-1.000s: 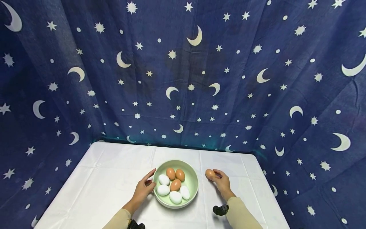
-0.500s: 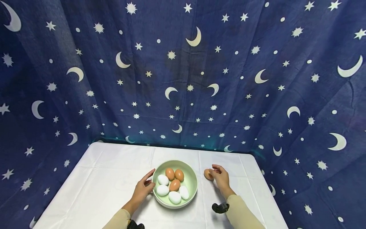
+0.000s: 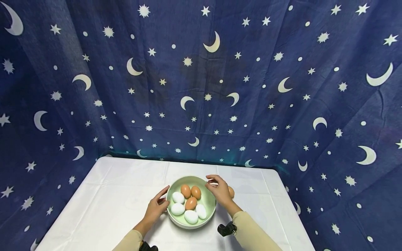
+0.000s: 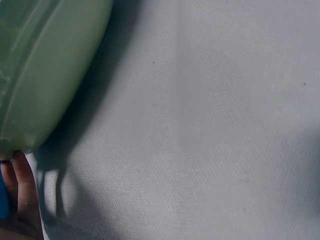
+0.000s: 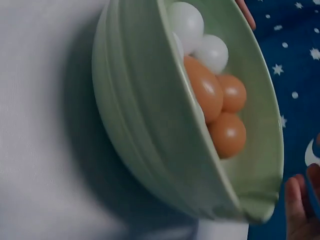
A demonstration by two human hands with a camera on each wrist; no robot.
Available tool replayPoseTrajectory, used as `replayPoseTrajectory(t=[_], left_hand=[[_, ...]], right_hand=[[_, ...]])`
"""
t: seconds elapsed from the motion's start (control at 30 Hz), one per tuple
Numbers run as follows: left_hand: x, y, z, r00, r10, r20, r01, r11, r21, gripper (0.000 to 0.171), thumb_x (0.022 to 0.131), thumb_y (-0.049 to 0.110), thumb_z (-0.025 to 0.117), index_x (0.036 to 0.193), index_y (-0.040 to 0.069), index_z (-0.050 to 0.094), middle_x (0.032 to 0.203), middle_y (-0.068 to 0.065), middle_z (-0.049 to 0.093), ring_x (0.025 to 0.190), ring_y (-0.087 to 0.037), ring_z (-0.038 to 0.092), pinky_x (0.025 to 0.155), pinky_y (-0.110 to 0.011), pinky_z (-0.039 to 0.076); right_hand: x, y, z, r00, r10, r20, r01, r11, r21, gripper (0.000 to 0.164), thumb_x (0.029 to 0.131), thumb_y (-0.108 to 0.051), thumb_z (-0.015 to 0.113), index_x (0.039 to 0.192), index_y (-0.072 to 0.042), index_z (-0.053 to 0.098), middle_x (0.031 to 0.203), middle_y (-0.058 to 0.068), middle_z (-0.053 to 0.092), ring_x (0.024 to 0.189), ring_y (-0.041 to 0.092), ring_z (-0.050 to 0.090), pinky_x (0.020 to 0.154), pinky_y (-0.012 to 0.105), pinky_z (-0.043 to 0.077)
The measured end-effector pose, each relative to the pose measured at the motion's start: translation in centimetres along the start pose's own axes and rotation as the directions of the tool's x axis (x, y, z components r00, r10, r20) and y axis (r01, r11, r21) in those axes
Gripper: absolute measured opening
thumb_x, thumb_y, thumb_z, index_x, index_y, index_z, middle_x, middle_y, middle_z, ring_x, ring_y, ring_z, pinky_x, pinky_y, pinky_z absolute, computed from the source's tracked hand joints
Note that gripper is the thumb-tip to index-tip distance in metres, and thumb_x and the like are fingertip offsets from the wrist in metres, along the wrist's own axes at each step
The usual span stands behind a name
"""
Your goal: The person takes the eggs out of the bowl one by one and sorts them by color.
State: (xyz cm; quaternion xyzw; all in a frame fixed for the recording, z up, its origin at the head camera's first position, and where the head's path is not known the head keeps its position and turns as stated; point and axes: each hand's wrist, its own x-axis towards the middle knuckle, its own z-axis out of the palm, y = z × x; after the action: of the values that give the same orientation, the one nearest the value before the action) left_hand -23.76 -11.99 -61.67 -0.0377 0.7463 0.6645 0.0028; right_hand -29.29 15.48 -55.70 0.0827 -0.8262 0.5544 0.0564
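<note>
A pale green bowl [image 3: 211, 208] holds 3 brown eggs [image 3: 191, 203] and several white eggs [image 3: 191, 217]. Against the bowl's left side rests my left hand [image 3: 155, 209], fingertips and thumb at the rim; the left wrist view catches its fingers touching the outer wall. My right hand [image 3: 221, 191] hovers at the bowl's upper right rim, fingers loosely bent with nothing in them. Another brown egg [image 3: 231, 192] lies on the table just right of this hand, partly hidden by it. In the right wrist view, fingers [image 5: 296, 202] show just beyond the bowl's rim.
A white cloth covers the table [image 3: 119, 195], with fold creases running across it. Behind and on both sides hangs a dark blue curtain [image 3: 194, 118] printed with moons and stars. Dark devices [image 3: 226, 229] are strapped at both wrists.
My right hand has let go of the brown egg, leaving it on the table, and moved left to the bowl's rim. The left hand stays at the bowl.
</note>
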Motion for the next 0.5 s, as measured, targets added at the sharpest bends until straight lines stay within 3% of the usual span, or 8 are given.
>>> replayPoseTrajectory(t=[0.2, 0.5], left_hand=[[0.1, 0.0, -0.2, 1.0, -0.011, 0.014, 0.012, 1.0, -0.021, 0.061, 0.088, 0.003, 0.061, 0.145, 0.02, 0.05, 0.147, -0.01, 0.049, 0.116, -0.03, 0.059, 0.071, -0.025, 0.056], [0.0, 0.0, 0.0, 1.0, 0.006, 0.019, -0.006, 1.0, -0.025, 0.061, 0.088, 0.003, 0.061, 0.146, 0.016, 0.05, 0.147, -0.012, 0.049, 0.114, -0.029, 0.06, 0.069, -0.025, 0.056]], right_hand=[[-0.2, -0.6, 1.5, 0.998, -0.006, 0.064, 0.011, 0.997, -0.077, 0.034, 0.085, -0.004, 0.073, 0.117, 0.003, 0.066, 0.114, 0.018, 0.064, 0.104, 0.033, 0.062, 0.085, 0.027, 0.056], [-0.6, -0.4, 3.8, 0.999, 0.008, 0.05, -0.001, 0.989, -0.145, 0.034, 0.085, -0.005, 0.073, 0.117, 0.004, 0.066, 0.115, 0.019, 0.066, 0.103, 0.035, 0.064, 0.086, 0.038, 0.056]])
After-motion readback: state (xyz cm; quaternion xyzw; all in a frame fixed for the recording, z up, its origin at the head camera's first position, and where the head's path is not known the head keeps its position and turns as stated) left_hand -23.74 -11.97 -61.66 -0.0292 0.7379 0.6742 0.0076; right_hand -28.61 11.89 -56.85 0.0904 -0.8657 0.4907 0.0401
